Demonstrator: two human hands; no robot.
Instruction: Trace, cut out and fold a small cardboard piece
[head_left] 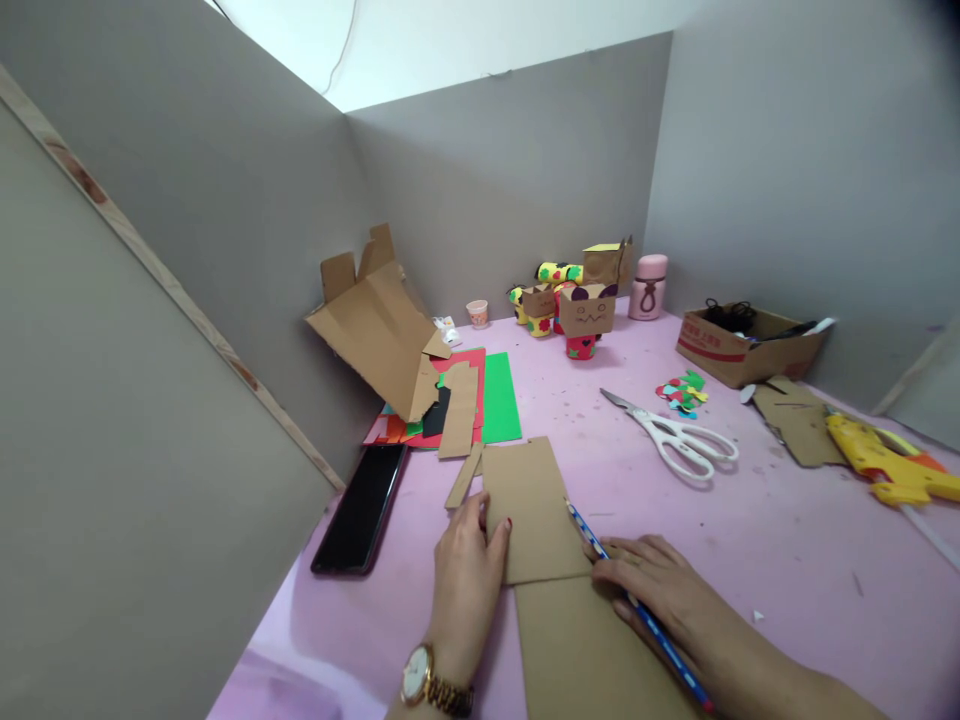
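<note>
An upper cardboard piece [534, 510] lies flat in front of me, its lower edge over a second cardboard sheet [592, 650] that runs out of view at the bottom. My left hand [471, 555] holds the left edge of the upper piece, thumb on top and fingers along the side. A blue pencil [664, 640] is in my right hand [652, 585], its tip pointing away from me beside the right edge of the upper piece. The fingers of that hand rest near the piece's lower right corner.
White-handled scissors [679, 440] lie to the right, with a yellow glue gun [889, 460] farther out. A phone [360, 510] is at left. Behind are an upright cardboard box [375, 330], green sheet [501, 400], paper figures [587, 315], pink flask [649, 290] and open box [712, 350].
</note>
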